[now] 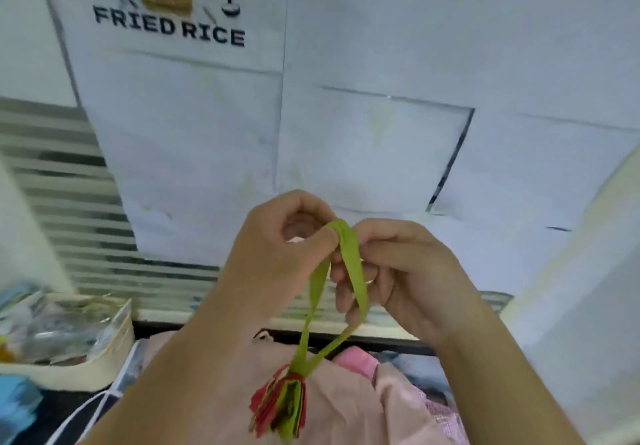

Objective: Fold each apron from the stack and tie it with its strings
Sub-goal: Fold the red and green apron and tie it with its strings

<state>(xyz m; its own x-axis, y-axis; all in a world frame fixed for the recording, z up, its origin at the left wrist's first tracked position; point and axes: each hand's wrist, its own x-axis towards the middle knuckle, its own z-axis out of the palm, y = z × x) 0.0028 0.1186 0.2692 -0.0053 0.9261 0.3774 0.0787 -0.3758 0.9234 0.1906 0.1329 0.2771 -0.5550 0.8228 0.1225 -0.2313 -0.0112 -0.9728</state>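
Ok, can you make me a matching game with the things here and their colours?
Things:
1. strap
2. bundle
3. cloth
4. sign letters

Colours:
A. pale pink
B. dark blue-black
C. green
D. red and green

Pairs: 1-C, 2-D, 3-A, 4-B. The left hand and the right hand both pinch the strap.

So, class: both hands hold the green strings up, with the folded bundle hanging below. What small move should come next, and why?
Probably cross the green strings into a knot. The left hand and right hand pinch them together at the top, and the folded apron hangs below with no knot visible yet.
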